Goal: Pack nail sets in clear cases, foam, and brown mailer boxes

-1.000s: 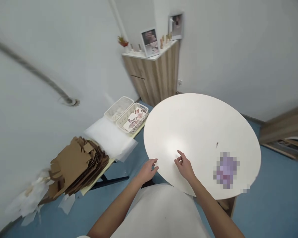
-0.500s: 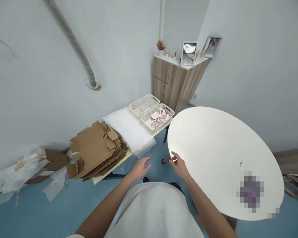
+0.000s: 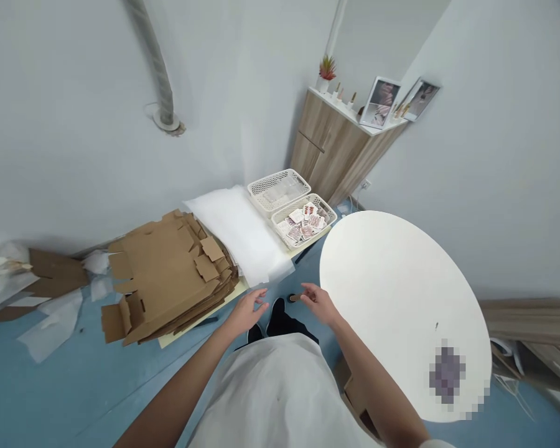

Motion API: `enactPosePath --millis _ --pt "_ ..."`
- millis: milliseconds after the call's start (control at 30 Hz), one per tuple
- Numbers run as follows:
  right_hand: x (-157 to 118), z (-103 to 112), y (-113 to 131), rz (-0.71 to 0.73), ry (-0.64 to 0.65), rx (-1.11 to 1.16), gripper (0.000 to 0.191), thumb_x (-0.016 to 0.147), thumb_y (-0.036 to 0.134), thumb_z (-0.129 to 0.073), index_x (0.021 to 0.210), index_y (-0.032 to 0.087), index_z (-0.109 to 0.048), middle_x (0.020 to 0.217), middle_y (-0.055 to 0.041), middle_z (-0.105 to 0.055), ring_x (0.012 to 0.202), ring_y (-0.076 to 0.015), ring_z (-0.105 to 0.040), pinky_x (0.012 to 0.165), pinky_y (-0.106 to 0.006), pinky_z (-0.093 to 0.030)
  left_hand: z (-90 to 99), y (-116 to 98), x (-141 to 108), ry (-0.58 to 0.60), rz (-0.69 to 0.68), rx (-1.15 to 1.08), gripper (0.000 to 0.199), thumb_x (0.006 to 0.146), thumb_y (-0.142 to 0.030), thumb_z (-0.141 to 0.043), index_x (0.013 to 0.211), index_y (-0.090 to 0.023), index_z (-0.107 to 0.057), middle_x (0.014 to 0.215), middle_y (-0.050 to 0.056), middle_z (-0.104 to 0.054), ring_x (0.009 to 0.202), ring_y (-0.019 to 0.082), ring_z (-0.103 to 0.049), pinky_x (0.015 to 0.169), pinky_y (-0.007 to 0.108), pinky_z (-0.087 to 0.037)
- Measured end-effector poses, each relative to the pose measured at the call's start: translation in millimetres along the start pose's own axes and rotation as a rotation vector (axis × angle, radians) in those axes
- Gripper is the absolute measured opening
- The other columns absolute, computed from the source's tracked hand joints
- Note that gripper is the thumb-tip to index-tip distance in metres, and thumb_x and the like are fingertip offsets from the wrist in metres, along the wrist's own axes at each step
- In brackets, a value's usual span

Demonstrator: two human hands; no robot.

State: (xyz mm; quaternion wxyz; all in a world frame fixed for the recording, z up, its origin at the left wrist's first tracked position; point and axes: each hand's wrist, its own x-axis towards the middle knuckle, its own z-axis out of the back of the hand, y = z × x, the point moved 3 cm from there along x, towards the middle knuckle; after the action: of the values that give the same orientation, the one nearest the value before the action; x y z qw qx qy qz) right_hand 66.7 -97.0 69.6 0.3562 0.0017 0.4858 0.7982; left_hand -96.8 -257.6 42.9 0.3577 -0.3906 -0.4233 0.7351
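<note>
Forearms extended forward, angled inward; left grip, right grip apart, fingers loosely bent.

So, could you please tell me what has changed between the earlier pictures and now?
The left hand and right hand have moved leftward from the round table, toward the gap beside the cardboard stack and white sheets. Nothing was taken or released; both look empty. The cardboard, sheets and basket of cards stayed in place.
</note>
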Motion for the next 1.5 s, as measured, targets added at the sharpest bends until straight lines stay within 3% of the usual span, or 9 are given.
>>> enactPosePath --millis 200,367,500,600,700,800,1067,1300,1500 --pt "61.8 26.4 -6.8 -0.038 -0.183 -0.04 0.039 0.077 0.035 -0.046 0.112 0.019 -0.052 0.095 -0.0055 -0.06 0.08 -0.0159 -0.056 0.073 -0.032 -0.046 9.6 -20.3 32.8 0.024 0.045 -0.053 0.044 0.075 -0.042 -0.051 0.114 -0.022 -0.051 0.115 0.008 -0.056 0.097 0.021 -0.056 0.079 0.032 -0.045" --pt "126.9 49.2 -2.9 0.044 -0.232 -0.23 0.035 0.076 0.026 -0.047 0.111 0.019 -0.052 0.105 -0.0067 -0.057 0.095 -0.02 -0.052 0.081 -0.037 -0.042 9.6 -43.3 92.5 0.032 0.108 -0.168 0.043 0.074 -0.041 -0.054 0.111 -0.02 -0.052 0.116 0.01 -0.054 0.095 0.021 -0.056 0.08 0.033 -0.045" --pt "180.2 62.3 0.2 0.111 -0.124 -0.466 0.04 0.075 0.018 -0.049 0.114 0.019 -0.05 0.109 -0.0087 -0.055 0.103 -0.0239 -0.047 0.084 -0.037 -0.037 -4.8 -64.0 156.0 0.047 0.221 -0.331 0.045 0.073 -0.039 -0.057 0.113 -0.021 -0.049 0.125 0.01 -0.046 0.106 0.021 -0.05 0.084 0.031 -0.043" --pt "218.4 63.0 -3.4 0.106 0.034 -0.607 0.042 0.073 0.015 -0.053 0.114 0.019 -0.049 0.107 -0.0096 -0.057 0.099 -0.0251 -0.048 0.081 -0.035 -0.036 -21.0 -70.2 201.7 0.006 0.423 -0.499 0.046 0.071 -0.033 -0.058 0.114 -0.024 -0.045 0.127 0.007 -0.043 0.11 0.019 -0.046 0.086 0.03 -0.04" --pt "250.0 57.4 -9.5 0.112 0.144 -0.672 0.038 0.073 0.016 -0.054 0.111 0.019 -0.049 0.102 -0.0099 -0.058 0.095 -0.0249 -0.05 0.077 -0.034 -0.035 -38.3 -66.4 239.2 -0.039 0.658 -0.676 0.029 0.071 -0.029 -0.052 0.099 -0.022 -0.049 0.105 0.005 -0.053 0.1 0.017 -0.051 0.077 0.027 -0.044" --pt "270.6 49.5 -16.8 0.097 0.186 -0.711 0.037 0.074 0.014 -0.054 0.11 0.019 -0.047 0.101 -0.0109 -0.058 0.097 -0.0258 -0.048 0.077 -0.035 -0.033 -52.0 -56.4 264.8 -0.09 0.838 -0.777 0.012 0.072 -0.03 -0.046 0.078 -0.02 -0.05 0.083 0.002 -0.053 0.083 0.015 -0.053 0.066 0.024 -0.045" --pt "281.5 38.1 -23.8 0.106 0.222 -0.695 0.054 0.073 0.018 -0.058 0.121 0.018 -0.036 0.108 -0.0129 -0.052 0.099 -0.0267 -0.046 0.079 -0.035 -0.03 -66.6 -30.9 278.4 -0.273 1.005 -0.829 0.008 0.067 -0.024 -0.046 0.063 -0.02 -0.041 0.066 -0.001 -0.043 0.061 0.011 -0.046 0.053 0.022 -0.04" --pt "287.8 35.7 -26.1 0.184 0.247 -0.589 0.053 0.075 0.017 -0.052 0.125 0.018 -0.035 0.116 -0.0132 -0.048 0.104 -0.0267 -0.041 0.083 -0.035 -0.025 -61.8 -23.4 273.4 -0.265 0.904 -0.708 0.017 0.072 -0.036 -0.046 0.065 -0.021 -0.041 0.068 0.0 -0.047 0.072 0.015 -0.052 0.062 0.027 -0.042" --pt "280.6 46.3 -5.7 0.249 0.091 -0.433 0.037 0.082 0.017 -0.042 0.118 0.025 -0.049 0.113 -0.0067 -0.052 0.104 -0.0224 -0.039 0.086 -0.036 -0.019 -52.0 -42.3 265.2 -0.207 0.828 -0.807 0.011 0.071 -0.03 -0.046 0.072 -0.019 -0.048 0.082 0.001 -0.056 0.086 0.014 -0.054 0.065 0.024 -0.041"
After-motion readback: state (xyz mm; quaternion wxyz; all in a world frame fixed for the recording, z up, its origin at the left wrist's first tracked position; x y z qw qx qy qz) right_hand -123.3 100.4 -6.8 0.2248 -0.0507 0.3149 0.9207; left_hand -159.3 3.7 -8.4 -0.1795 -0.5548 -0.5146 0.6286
